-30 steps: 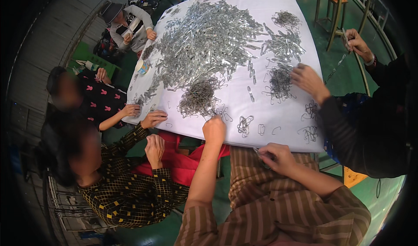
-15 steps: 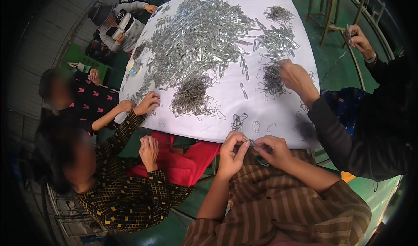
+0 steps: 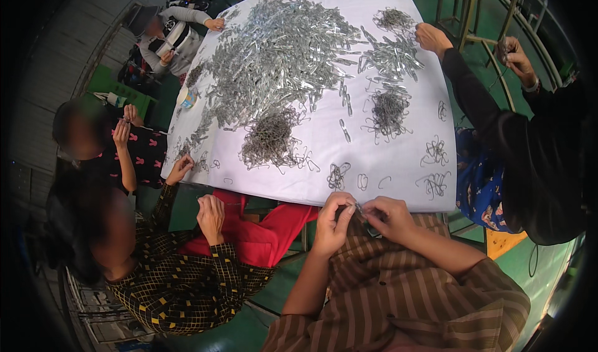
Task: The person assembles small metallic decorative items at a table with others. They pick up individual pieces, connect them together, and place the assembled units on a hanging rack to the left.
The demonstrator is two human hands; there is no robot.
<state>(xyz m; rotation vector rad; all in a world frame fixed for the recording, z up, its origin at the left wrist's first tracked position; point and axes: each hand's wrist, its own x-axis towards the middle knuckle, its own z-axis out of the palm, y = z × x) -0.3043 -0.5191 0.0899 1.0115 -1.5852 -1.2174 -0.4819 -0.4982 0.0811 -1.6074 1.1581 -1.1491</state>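
In the head view, the left hand (image 3: 334, 226) and the right hand (image 3: 391, 220) meet at the near edge of the white table (image 3: 283, 187), fingertips pinched on a small metal piece (image 3: 359, 209) between them. Beyond lie a small wire cluster (image 3: 337, 176), a dark wire pile (image 3: 271, 139) and a broad heap of silvery strips (image 3: 280, 56).

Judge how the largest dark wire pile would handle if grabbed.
The largest dark wire pile would probably lift in clumps, since its bent pieces overlap. Single pieces look light, being thin wire. Pushed, its loose fringe may slide on the smooth-looking white tabletop.
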